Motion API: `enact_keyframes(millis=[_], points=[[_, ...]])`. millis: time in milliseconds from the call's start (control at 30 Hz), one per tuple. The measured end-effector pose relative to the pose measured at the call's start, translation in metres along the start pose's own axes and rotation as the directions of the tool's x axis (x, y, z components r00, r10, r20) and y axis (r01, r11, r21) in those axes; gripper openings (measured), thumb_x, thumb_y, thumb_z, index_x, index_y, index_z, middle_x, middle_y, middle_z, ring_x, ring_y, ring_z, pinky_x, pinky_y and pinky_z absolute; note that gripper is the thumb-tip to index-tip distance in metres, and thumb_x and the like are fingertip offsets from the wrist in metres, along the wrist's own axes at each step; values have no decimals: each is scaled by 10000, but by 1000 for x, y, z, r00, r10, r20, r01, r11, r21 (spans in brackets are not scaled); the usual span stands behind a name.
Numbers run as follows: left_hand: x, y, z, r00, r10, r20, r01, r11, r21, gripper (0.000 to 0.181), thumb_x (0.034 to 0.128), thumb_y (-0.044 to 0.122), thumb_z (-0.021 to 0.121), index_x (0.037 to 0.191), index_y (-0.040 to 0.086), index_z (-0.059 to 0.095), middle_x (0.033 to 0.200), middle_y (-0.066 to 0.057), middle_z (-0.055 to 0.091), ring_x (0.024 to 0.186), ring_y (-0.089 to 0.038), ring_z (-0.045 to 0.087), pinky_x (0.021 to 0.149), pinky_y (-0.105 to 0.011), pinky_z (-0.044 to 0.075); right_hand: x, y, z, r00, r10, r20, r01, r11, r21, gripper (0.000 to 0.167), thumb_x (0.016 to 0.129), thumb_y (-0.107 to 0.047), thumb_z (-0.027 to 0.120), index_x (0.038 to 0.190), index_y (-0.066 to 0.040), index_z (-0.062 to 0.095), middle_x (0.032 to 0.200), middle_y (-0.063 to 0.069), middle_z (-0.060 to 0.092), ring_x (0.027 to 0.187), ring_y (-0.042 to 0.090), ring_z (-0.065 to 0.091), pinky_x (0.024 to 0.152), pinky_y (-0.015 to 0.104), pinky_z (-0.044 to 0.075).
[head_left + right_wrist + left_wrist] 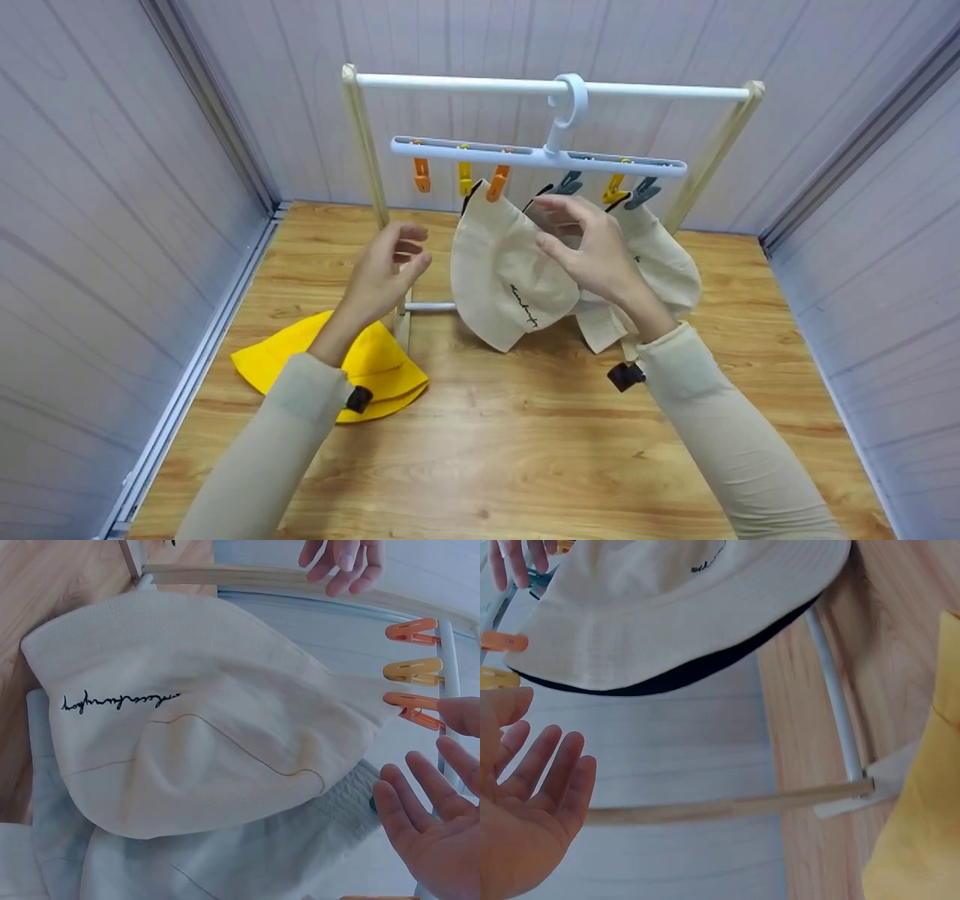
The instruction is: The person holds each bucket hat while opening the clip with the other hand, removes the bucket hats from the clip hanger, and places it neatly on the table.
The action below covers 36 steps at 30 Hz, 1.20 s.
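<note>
A cream bucket hat [502, 270] with black lettering and a dark lining hangs by its brim from an orange clip [498, 184]. A yellow clip [465, 176] sits beside it at the same brim end. My left hand [382, 274] hovers left of this hat, fingers loosely bent around nothing. My right hand [596, 251] is raised in front of the hats, thumb and fingers apart and holding nothing. In the right wrist view its thumb is close to the orange clip; contact is unclear. Another pale hat [664, 255] hangs to the right, partly hidden behind the hand.
A white clip hanger [487, 154] hooks over the white rail [465, 82] of a wooden-sided rack. One orange clip [422, 176] at the left end holds nothing. Below my left forearm, a yellow hat [382, 367] lies on the wood-look floor. Panelled walls stand on three sides.
</note>
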<state>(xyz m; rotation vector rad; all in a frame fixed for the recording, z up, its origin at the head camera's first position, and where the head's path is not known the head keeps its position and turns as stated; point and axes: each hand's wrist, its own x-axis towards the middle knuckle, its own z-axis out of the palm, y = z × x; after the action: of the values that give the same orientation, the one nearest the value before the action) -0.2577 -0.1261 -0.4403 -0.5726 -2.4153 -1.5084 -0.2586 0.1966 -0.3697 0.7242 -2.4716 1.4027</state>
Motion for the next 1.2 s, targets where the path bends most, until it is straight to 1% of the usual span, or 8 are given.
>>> enact_keyframes(millis=[133, 233, 533, 667, 833, 1000, 1133, 1200], points=[[13, -2, 14, 1000, -11, -7, 11, 999, -44, 399, 1045, 121, 685, 1399, -8, 553, 1382, -166, 620, 1218, -352, 639, 1080, -524, 522, 3, 1, 0, 1000, -10, 3, 10, 999, -41, 451, 987, -96, 752, 1423, -56, 641, 1360, 126, 672, 1204, 296, 662, 1049, 464, 561], [22, -4, 23, 1000, -15, -17, 14, 998, -56, 443, 1036, 107, 692, 1430, -20, 534, 1419, -189, 606, 1254, -358, 625, 1096, -526, 508, 5, 2, 0, 1000, -14, 6, 14, 998, -59, 460, 989, -108, 750, 1430, -49, 634, 1360, 138, 669, 1206, 297, 659, 1053, 461, 557], [43, -8, 38, 998, -52, -20, 50, 997, -65, 514, 1035, 130, 697, 1493, 41, 481, 1503, -169, 558, 1333, -374, 583, 1123, -488, 488, 5, 1, -2, 1000, -2, 0, 2, 998, -59, 464, 985, -94, 750, 1432, -53, 633, 1367, 135, 669, 1217, 291, 654, 1061, 441, 552], [49, -10, 43, 997, -74, -19, 72, 993, -90, 532, 1042, 125, 686, 1513, 53, 449, 1530, -195, 529, 1363, -368, 560, 1144, -526, 465, 5, 0, -1, 1000, 3, -1, -3, 998, -62, 470, 986, -103, 753, 1438, -62, 632, 1364, 136, 671, 1223, 287, 653, 1062, 442, 551], [54, -11, 48, 998, -70, -5, 69, 994, -79, 528, 1053, 140, 681, 1517, 77, 436, 1553, -193, 513, 1402, -370, 532, 1167, -554, 436, 4, -2, -1, 1000, -4, -5, 4, 998, -66, 474, 989, -108, 751, 1445, -72, 630, 1372, 133, 668, 1221, 287, 656, 1057, 440, 554], [58, -11, 51, 998, -57, -18, 56, 997, -60, 517, 1056, 204, 688, 1512, 94, 468, 1539, -157, 541, 1418, -357, 530, 1172, -520, 442, 3, -2, -1, 1000, -11, -4, 11, 998, -62, 472, 992, -110, 750, 1444, -57, 628, 1378, 126, 666, 1218, 291, 657, 1058, 443, 555], [62, -11, 54, 998, -48, -45, 45, 997, -63, 485, 1058, 245, 688, 1478, 82, 510, 1485, -147, 592, 1398, -335, 554, 1155, -471, 463, 4, -1, -1, 1000, -14, -12, 13, 999, -49, 458, 986, -90, 749, 1427, -41, 637, 1367, 136, 671, 1212, 303, 659, 1059, 456, 553], [63, -10, 55, 997, -47, -60, 42, 996, -72, 454, 1057, 233, 690, 1452, 74, 531, 1449, -146, 618, 1380, -322, 570, 1146, -461, 472, 4, 0, -1, 1000, -16, -16, 15, 999, -40, 451, 983, -81, 748, 1419, -34, 642, 1357, 146, 675, 1206, 311, 660, 1057, 467, 552]])
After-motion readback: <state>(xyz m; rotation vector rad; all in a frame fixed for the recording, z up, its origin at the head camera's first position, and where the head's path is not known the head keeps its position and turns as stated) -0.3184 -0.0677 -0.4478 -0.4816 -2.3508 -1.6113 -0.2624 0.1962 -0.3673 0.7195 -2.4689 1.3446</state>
